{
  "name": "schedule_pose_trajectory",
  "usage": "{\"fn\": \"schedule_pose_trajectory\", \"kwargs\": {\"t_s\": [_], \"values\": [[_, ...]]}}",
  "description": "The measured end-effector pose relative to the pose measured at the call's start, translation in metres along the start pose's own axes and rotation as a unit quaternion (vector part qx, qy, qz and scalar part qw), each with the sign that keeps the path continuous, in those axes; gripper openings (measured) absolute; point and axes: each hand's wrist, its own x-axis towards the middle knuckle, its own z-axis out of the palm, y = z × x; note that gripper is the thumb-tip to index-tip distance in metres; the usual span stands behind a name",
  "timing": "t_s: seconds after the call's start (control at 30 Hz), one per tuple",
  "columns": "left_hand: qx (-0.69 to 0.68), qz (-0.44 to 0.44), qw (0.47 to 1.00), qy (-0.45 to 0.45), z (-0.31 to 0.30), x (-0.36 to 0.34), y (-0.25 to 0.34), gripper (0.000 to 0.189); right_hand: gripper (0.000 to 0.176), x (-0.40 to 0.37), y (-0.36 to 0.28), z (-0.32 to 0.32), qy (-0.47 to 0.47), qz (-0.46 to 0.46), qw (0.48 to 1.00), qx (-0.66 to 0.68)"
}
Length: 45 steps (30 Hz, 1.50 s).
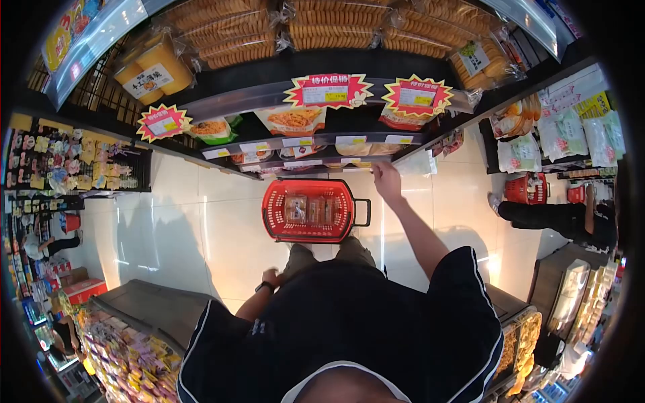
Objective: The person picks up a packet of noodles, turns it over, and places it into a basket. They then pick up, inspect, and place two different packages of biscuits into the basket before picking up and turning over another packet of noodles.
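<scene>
My right hand [386, 181] reaches forward to the lower shelf edge [349, 161], beside a clear plastic package [418, 163]. Its fingers are curled, and their undersides are hidden. Down by my thigh is my left hand [271, 277], loosely closed, with a dark watch on the wrist; nothing shows in it. A red shopping basket [269, 208] stands on the floor before my feet, its black handle [363, 212] folded out to the right. Inside lie several clear packs of food [295, 208]. Neither hand touches the basket.
Ahead, the top shelf holds stacked packs of round biscuits [336, 27], with starburst price tags [328, 91] on its edge. Bagged foods [292, 121] fill lower tiers. Display stands [141, 336] flank me behind. A person in dark clothes [551, 215] is at right near another red basket [526, 189].
</scene>
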Motion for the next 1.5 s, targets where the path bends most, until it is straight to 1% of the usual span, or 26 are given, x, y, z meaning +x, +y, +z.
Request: {"fn": "schedule_pose_trajectory", "kwargs": {"t_s": [0.03, 0.07, 0.13, 0.17, 0.2, 0.23, 0.3, 0.37, 0.4, 0.5, 0.63, 0.73, 0.83, 0.87, 0.97, 1.0, 1.13, 1.2, 1.23, 1.3, 1.37, 1.43, 1.47, 1.5], "values": [[-0.014, -0.055, 0.991, -0.121, 0.001, -0.017, -0.008, 0.033, 0.021, 0.009, -0.002, -0.006, 0.002, -0.05, 0.997, -0.065], [-0.007, -0.052, 0.992, -0.119, 0.003, -0.033, -0.008, 0.028, 0.032, 0.031, 0.0, -0.009, -0.061, -0.065, 0.985, -0.148], [-0.04, -0.006, 0.995, -0.095, -0.002, -0.049, -0.005, 0.027, 0.041, 0.074, -0.025, -0.029, -0.051, -0.126, 0.973, -0.187], [-0.054, 0.017, 0.995, -0.083, -0.01, -0.053, -0.001, 0.027, 0.045, 0.099, -0.02, -0.025, -0.044, -0.176, 0.95, -0.254], [-0.068, 0.01, 0.995, -0.078, -0.024, -0.055, 0.013, 0.027, 0.042, 0.119, -0.019, -0.024, -0.05, -0.192, 0.937, -0.288], [-0.08, 0.001, 0.996, -0.03, -0.029, -0.051, 0.025, 0.029, 0.039, 0.133, -0.032, -0.031, -0.063, -0.173, 0.913, -0.364], [-0.145, -0.02, 0.987, 0.057, -0.033, -0.035, 0.047, 0.028, 0.03, 0.154, -0.03, -0.029, -0.096, -0.122, 0.913, -0.377], [-0.202, 0.014, 0.972, 0.12, -0.041, -0.029, 0.081, 0.028, 0.024, 0.165, -0.019, -0.03, -0.165, -0.107, 0.898, -0.393], [-0.222, 0.037, 0.966, 0.125, -0.042, -0.028, 0.095, 0.028, 0.021, 0.168, -0.015, -0.031, -0.201, -0.101, 0.888, -0.402], [-0.24, 0.05, 0.965, 0.095, -0.043, -0.032, 0.125, 0.028, 0.018, 0.162, -0.01, -0.036, -0.181, -0.106, 0.9, -0.382], [-0.243, 0.042, 0.966, 0.076, -0.017, -0.029, 0.109, 0.033, 0.02, 0.154, -0.014, -0.049, -0.173, -0.121, 0.899, -0.385], [-0.215, 0.011, 0.975, 0.055, -0.024, -0.04, 0.102, 0.035, 0.021, 0.154, -0.015, -0.048, -0.168, -0.113, 0.911, -0.36], [-0.192, -0.002, 0.978, 0.081, -0.023, -0.04, 0.087, 0.035, 0.02, 0.154, -0.016, -0.042, -0.163, -0.098, 0.917, -0.35], [-0.178, -0.004, 0.98, 0.091, -0.024, -0.041, 0.085, 0.036, 0.02, 0.153, -0.017, -0.041, -0.155, -0.114, 0.92, -0.342], [-0.183, -0.013, 0.978, 0.1, -0.024, -0.037, 0.083, 0.036, 0.018, 0.153, -0.022, -0.039, -0.161, -0.115, 0.919, -0.341], [-0.184, -0.006, 0.978, 0.101, -0.023, -0.035, 0.084, 0.036, 0.019, 0.154, -0.024, -0.04, -0.167, -0.118, 0.916, -0.347], [-0.225, 0.0, 0.972, 0.073, -0.02, -0.031, 0.099, 0.036, 0.021, 0.16, -0.01, -0.029, -0.144, -0.153, 0.912, -0.353], [-0.201, 0.042, 0.976, 0.066, -0.014, -0.026, 0.1, 0.036, 0.022, 0.158, -0.009, -0.029, -0.125, -0.175, 0.909, -0.358], [-0.19, 0.06, 0.978, 0.062, -0.009, -0.023, 0.098, 0.036, 0.022, 0.158, -0.01, -0.032, -0.14, -0.178, 0.901, -0.371], [-0.184, 0.056, 0.98, 0.054, 0.003, -0.018, 0.095, 0.036, 0.022, 0.155, -0.016, -0.035, -0.183, -0.189, 0.882, -0.391], [-0.192, 0.045, 0.978, 0.06, 0.002, -0.021, 0.097, 0.035, 0.023, 0.154, -0.014, -0.032, -0.171, -0.195, 0.887, -0.382], [-0.173, 0.035, 0.982, 0.063, -0.002, -0.024, 0.095, 0.034, 0.027, 0.149, -0.015, -0.034, -0.13, -0.232, 0.892, -0.366], [-0.163, 0.032, 0.984, 0.064, -0.003, -0.027, 0.095, 0.033, 0.024, 0.145, -0.015, -0.032, -0.09, -0.251, 0.891, -0.368], [-0.161, 0.024, 0.985, 0.064, -0.003, -0.03, 0.094, 0.032, 0.025, 0.14, -0.015, -0.028, -0.066, -0.261, 0.906, -0.328]]}}
